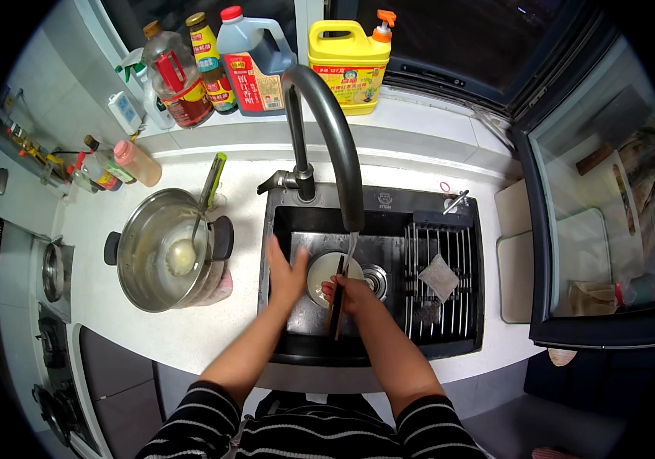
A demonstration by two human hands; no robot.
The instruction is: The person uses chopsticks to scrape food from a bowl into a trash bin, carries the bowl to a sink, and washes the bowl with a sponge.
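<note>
My right hand (352, 294) grips a bundle of dark and brown chopsticks (335, 315) over the sink, under a thin stream of water. The water falls from the black tap (335, 130). A white bowl (318, 279) sits below on the basin floor, partly hidden by this hand and the chopsticks. My left hand (287, 269) hovers at the left side of the black sink (308, 348), fingers spread and holding nothing, slightly blurred.
Left of the sink stands a steel pot (140, 268) with a green-handled ladle (209, 183) in it. A drying rack (419, 306) with a pale cloth pad (439, 278) fills the sink's right side. Behind, a yellow jug (349, 69) and several bottles line the sill. An open window (538, 229) juts in at right.
</note>
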